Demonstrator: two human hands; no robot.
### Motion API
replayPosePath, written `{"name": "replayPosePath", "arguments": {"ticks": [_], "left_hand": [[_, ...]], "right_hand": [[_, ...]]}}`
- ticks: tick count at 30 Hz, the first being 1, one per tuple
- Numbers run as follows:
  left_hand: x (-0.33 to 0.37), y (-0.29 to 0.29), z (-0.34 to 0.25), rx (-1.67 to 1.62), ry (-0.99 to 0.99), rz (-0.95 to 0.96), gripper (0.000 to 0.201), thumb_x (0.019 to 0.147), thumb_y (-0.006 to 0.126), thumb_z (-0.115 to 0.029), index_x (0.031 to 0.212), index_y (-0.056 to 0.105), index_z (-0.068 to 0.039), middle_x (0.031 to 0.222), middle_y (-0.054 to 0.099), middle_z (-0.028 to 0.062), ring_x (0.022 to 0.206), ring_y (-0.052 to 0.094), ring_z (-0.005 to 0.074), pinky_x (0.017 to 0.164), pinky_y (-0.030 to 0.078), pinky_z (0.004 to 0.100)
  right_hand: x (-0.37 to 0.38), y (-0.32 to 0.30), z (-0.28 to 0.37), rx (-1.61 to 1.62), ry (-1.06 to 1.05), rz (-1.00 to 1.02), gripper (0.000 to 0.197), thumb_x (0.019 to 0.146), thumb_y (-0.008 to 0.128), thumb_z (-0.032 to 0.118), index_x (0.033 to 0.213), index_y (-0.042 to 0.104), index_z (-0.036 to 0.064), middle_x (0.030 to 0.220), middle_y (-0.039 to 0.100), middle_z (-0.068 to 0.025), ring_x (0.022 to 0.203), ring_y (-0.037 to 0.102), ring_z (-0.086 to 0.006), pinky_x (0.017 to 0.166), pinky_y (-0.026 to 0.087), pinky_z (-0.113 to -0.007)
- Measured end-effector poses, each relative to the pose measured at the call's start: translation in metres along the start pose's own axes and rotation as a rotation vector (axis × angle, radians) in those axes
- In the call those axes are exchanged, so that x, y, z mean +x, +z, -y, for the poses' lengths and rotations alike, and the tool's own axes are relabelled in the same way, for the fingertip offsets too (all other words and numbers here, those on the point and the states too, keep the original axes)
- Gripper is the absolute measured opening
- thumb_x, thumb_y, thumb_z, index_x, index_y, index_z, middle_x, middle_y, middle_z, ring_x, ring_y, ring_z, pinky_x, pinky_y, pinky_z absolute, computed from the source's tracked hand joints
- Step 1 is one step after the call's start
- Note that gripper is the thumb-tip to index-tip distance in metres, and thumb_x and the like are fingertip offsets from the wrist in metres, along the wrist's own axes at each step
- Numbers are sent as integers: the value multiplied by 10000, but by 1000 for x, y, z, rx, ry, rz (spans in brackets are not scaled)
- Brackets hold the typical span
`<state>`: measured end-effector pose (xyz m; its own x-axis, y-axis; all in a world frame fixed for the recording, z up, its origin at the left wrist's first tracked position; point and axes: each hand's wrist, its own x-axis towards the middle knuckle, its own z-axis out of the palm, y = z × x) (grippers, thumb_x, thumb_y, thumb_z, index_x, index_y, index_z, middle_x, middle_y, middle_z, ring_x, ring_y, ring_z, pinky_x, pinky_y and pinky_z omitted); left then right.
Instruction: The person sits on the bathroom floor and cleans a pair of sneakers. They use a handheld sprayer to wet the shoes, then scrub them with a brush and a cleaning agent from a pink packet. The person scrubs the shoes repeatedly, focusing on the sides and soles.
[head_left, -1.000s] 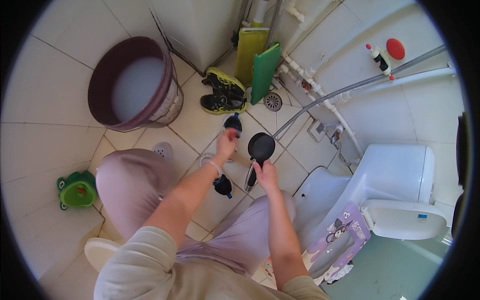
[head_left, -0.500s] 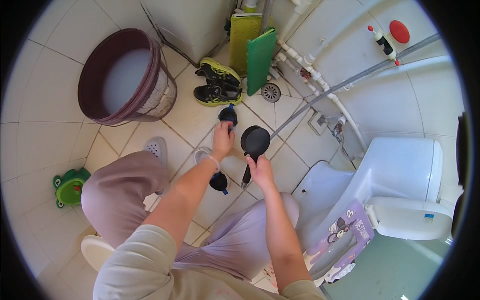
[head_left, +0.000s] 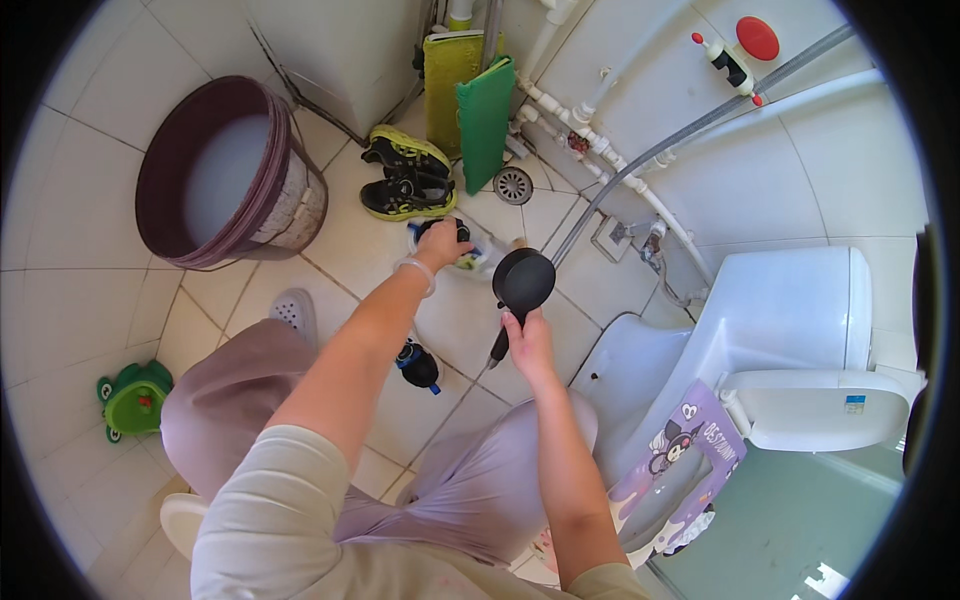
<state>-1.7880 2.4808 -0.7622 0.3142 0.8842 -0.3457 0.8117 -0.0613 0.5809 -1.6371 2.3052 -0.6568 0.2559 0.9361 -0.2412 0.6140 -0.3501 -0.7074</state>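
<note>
My right hand (head_left: pixel 530 343) is closed round the handle of a black handheld shower head (head_left: pixel 524 280), its round back facing up. The shower head is held over the tiled floor. My left hand (head_left: pixel 441 245) reaches farther ahead, fingers wrapped over a small black-and-blue shoe (head_left: pixel 461 228) that it mostly hides. A whitish, watery blur lies between that shoe and the shower head. Nearer to me, a second small black shoe with a blue tab (head_left: pixel 417 367) lies on the floor, partly beside my left forearm.
Black-and-yellow sneakers (head_left: pixel 408 192) stand beyond my left hand, near a green board (head_left: pixel 486 125) and a floor drain (head_left: pixel 513 186). A maroon bucket (head_left: pixel 262 226) of cloudy water is at left. A squat toilet (head_left: pixel 630 365), purple panel (head_left: pixel 705 445) and white cistern (head_left: pixel 795 305) stand at right.
My left hand has moved slightly left and forward with the shoe, which has tilted. The shower head has shifted a little right. The view has shifted, so the surroundings sit farther left.
</note>
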Motion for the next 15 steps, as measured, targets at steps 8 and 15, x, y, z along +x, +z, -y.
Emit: {"name": "replayPosePath", "arguments": {"ticks": [8, 15], "left_hand": [[31, 67, 18, -652, -426, -279, 568, 702, 724, -363, 1004, 535, 80, 979, 603, 252, 937, 582, 367, 811, 454, 388], [32, 86, 20, -844, -564, -286, 501, 716, 731, -288, 1014, 536, 65, 963, 613, 197, 889, 602, 306, 775, 460, 366]], "right_hand": [[16, -12, -34, -48, 101, -82, 320, 838, 575, 196, 1037, 493, -42, 847, 616, -252, 810, 591, -425, 705, 469, -445], [19, 3, -50, 283, 100, -206, 218, 864, 541, 167, 991, 523, -8, 747, 643, -128, 703, 631, -259, 649, 478, -363]]}}
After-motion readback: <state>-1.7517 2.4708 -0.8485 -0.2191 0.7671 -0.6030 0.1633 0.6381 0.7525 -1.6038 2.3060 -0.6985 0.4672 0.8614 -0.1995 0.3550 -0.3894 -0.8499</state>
